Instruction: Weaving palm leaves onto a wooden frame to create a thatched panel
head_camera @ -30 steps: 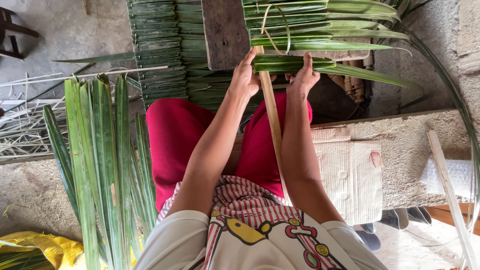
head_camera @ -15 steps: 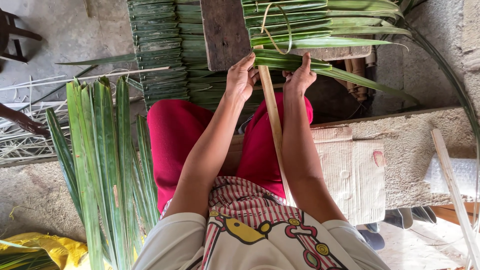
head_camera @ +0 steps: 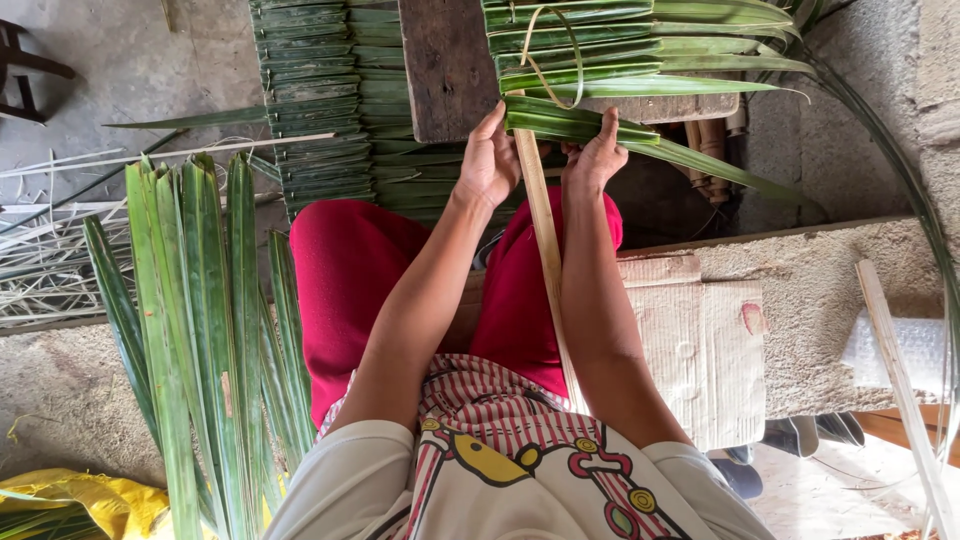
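Note:
My left hand (head_camera: pixel 489 162) and my right hand (head_camera: pixel 594 158) both pinch a long green palm leaf (head_camera: pixel 580 122) that is folded over a pale flat slat (head_camera: pixel 547 255). The slat runs from my lap up between my hands. Above the held leaf, several folded leaves (head_camera: pixel 620 40) sit side by side on the same slat, their tips pointing right. A thin pale strip (head_camera: pixel 553 45) loops across them. My red-clad legs (head_camera: pixel 345 280) are under my forearms.
A dark wooden plank (head_camera: pixel 445 65) lies beyond my left hand, beside stacked panels of stitched leaves (head_camera: pixel 320 100). Loose long leaves (head_camera: pixel 200 340) lie at the left, over pale sticks (head_camera: pixel 45 260). Cardboard (head_camera: pixel 700 350) covers a concrete ledge (head_camera: pixel 820 300) at the right. A yellow sack (head_camera: pixel 70 500) shows bottom left.
Both hands stay on the folded leaf with only small finger shifts. The leaf's long tail has swung slightly lower on the right.

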